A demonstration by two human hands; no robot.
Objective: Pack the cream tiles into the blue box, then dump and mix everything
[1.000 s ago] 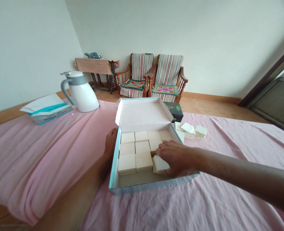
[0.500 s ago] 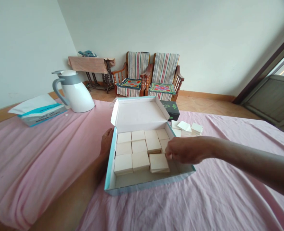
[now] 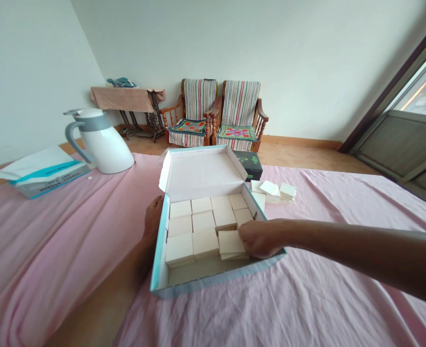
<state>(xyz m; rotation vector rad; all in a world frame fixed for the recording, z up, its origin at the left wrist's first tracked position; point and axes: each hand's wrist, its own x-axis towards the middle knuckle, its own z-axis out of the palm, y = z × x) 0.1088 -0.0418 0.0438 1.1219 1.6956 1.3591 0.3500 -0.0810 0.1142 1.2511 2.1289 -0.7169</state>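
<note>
A big pink cloth is covering the bed or table, soft and full of wrinkles; it is stretching wide to 9 o'clock and 3 o'clock of the box, with lots of bare room there. The open box is sitting in the middle, made of thin card with pale blue edges; its white lid is standing up at 12 o'clock. A smooth white jug with a grey handle is standing far off at 10 o'clock; a flat white and blue packet is lying further left. A small black box is sitting at 1 o'clock, right by the lid; a few loose white squares are lying beside it.

Inside the box, cream square blocks are lying flat in neat rows; a bare strip is running along the near wall at 6 o'clock. The right hand is resting inside the box at 4 o'clock, fingers curled together on the edge of one block stack. The left hand is pressing flat on the outside wall at 9 o'clock, fingers mostly hidden, so I cannot tell if they are gripping.
</note>
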